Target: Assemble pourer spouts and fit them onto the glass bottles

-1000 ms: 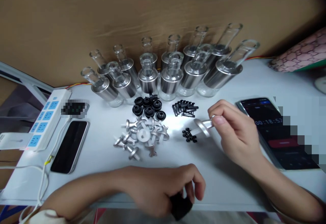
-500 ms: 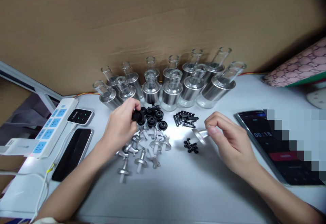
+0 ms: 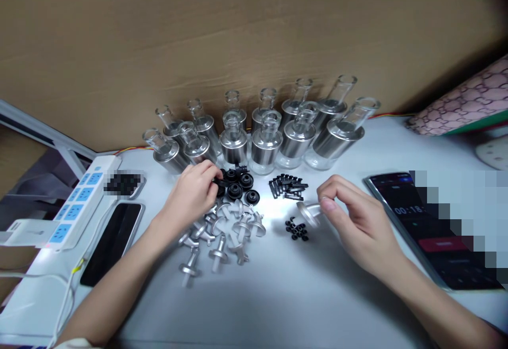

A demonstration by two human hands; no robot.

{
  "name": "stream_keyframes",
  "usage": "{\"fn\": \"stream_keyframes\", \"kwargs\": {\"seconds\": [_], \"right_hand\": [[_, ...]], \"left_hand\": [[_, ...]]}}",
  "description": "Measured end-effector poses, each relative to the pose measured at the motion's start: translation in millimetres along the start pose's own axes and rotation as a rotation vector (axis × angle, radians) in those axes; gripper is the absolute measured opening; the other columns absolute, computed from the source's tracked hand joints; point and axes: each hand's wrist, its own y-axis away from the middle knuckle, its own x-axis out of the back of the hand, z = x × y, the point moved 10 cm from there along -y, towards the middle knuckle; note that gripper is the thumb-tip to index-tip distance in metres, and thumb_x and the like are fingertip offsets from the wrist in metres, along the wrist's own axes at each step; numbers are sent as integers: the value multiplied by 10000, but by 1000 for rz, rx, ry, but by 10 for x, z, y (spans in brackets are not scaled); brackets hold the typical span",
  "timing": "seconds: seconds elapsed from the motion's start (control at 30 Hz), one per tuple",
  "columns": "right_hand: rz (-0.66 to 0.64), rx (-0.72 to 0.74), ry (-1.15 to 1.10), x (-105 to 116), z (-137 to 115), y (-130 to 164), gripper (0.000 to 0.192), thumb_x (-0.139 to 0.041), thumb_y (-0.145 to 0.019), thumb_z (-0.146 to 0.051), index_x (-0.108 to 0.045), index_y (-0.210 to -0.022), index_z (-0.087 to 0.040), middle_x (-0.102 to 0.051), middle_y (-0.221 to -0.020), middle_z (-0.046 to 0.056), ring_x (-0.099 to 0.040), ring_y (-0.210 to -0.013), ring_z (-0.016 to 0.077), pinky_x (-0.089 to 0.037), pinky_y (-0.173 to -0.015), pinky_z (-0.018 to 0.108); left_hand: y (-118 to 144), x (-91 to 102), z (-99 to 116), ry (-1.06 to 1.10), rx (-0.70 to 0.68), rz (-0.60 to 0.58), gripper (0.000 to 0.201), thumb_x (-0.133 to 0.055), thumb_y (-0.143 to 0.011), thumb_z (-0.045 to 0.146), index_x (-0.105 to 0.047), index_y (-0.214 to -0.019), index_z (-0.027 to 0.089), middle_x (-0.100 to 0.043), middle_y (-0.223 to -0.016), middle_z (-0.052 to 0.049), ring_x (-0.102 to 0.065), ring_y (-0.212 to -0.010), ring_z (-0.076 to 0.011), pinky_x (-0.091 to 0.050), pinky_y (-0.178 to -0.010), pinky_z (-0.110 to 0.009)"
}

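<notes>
My right hand [image 3: 353,219] pinches a silver bottle pourer [image 3: 307,213] by its spout, its round flange facing left. My left hand [image 3: 194,190] is at the pile of black rubber stoppers [image 3: 235,191], with its fingers curled on a black stopper [image 3: 219,186] that they partly hide. Silver pourers [image 3: 218,253] lie in a loose heap below and right of the left hand. Between the hands are several slim black pieces [image 3: 293,186] and a cluster of tiny black caps [image 3: 297,230].
Two rows of glass bottles with metal sleeves [image 3: 266,145] stand behind the parts. At left are a power strip [image 3: 85,195], cables and a dark phone [image 3: 113,243]. A larger phone [image 3: 420,227] showing a timer lies at right, near a pink patterned roll [image 3: 460,97].
My left hand has shifted slightly, and the black stopper at its fingertips shows less than before. The right hand keeps the pourer in nearly the same place. The view has shifted a little.
</notes>
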Motion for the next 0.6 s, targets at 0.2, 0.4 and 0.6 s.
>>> {"fn": "stream_keyframes", "kwargs": {"seconds": [0.2, 0.4, 0.6], "right_hand": [[-8, -4, 14, -4, 10, 0, 207, -467, -914, -183, -436, -713, -218, -471, -660, -15, -455, -602, 141, -358, -565, 295], [0, -1, 12, -10, 7, -5, 207, -466, -915, -184, -437, -713, -215, -470, -653, -16, -455, -609, 142, -359, -565, 288], [0, -10, 17, -12, 27, 5, 202, -482, -901, -190, -441, -704, -214, -480, -651, -13, -459, -604, 146, -360, -568, 296]], "left_hand": [[19, -31, 47, -9, -70, -143, 262, -396, -906, 180, -606, -1058, 141, -658, -1059, -98, -618, -996, -265, -423, -853, -406], [-1, 14, -70, -15, 8, -94, 335, -319, -981, 224, -622, -1099, 142, -678, -1013, -100, -626, -971, -262, -437, -804, -381], [23, 91, -202, 28, 129, -40, 277, -384, -958, 222, -596, -1129, 172, -696, -1061, -94, -661, -941, -262, -488, -803, -359]]}}
